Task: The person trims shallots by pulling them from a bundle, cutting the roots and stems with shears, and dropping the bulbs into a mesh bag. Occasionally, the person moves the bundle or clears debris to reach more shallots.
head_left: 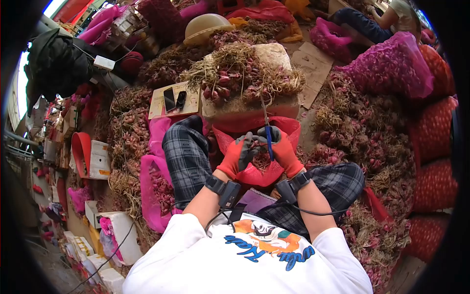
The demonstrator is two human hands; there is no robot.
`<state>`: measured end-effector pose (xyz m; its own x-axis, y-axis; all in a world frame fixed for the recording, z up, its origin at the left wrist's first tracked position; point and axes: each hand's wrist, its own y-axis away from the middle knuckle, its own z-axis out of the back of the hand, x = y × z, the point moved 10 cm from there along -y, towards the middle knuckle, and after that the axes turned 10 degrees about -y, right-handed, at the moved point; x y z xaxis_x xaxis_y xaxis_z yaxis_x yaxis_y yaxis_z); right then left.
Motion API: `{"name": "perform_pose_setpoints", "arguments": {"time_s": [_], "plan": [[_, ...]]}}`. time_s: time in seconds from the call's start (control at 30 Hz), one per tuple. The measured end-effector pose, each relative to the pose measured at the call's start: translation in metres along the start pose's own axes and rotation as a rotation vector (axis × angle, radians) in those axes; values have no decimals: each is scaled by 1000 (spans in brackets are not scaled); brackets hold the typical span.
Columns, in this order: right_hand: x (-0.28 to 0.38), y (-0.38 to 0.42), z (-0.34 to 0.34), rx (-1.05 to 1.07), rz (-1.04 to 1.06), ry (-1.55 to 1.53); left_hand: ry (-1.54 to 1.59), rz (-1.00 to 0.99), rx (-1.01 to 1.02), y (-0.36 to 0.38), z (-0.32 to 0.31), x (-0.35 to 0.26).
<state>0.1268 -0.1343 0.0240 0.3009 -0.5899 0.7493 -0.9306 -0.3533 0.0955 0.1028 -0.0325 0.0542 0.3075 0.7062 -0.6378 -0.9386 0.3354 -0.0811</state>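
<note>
Both hands wear red gloves with grey fingers, over a red net bag between the knees. My right hand is closed round the blue-handled scissors, whose blades point away from me. Just left of the scissors, my left hand has its fingers pinched together; what they hold is too small to make out. Some shallots lie inside the net bag. Beyond it, bunches of shallots with dry stalks rest on a pale block.
Heaps of shallots lie on both sides. A phone lies on a board at the left of the block. Full pink net bags and red sacks stand at the right. Another person sits at the top right.
</note>
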Motion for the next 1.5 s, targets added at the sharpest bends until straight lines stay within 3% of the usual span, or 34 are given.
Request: {"name": "perform_pose_setpoints", "arguments": {"time_s": [0.1,0.2,0.3,0.4,0.5,0.53,0.67,0.77,0.87,0.97,1.07,1.37,1.43,1.5], "plan": [[-3,3,16,-166,-37,26,1665,608,60,11,-54,38],[8,0,13,-111,137,181,1177,455,-91,9,-38,29],[-1,4,5,-86,0,13,1223,451,-77,11,-38,33],[-25,-1,37,-124,-107,98,1459,530,-141,18,-47,58],[36,14,10,-161,226,1164,1600,422,-203,13,-41,96],[44,21,-1,-143,299,1310,1575,591,-264,18,-30,95],[35,37,-9,-88,336,1422,1678,461,-299,14,-13,103],[31,41,-14,-66,351,1530,1254,331,-333,13,-18,132],[33,40,-18,-60,398,1584,1498,577,-384,25,-20,113],[36,40,-19,-71,411,1675,1313,647,-406,27,-6,98],[37,40,-17,-49,370,1676,1219,673,-426,27,3,91],[37,42,-16,-8,315,1666,1312,603,-358,24,-9,103],[43,45,-17,-31,385,1691,500,139,-400,17,8,117],[49,45,-17,-51,423,1693,477,122,-379,17,6,118]]}}
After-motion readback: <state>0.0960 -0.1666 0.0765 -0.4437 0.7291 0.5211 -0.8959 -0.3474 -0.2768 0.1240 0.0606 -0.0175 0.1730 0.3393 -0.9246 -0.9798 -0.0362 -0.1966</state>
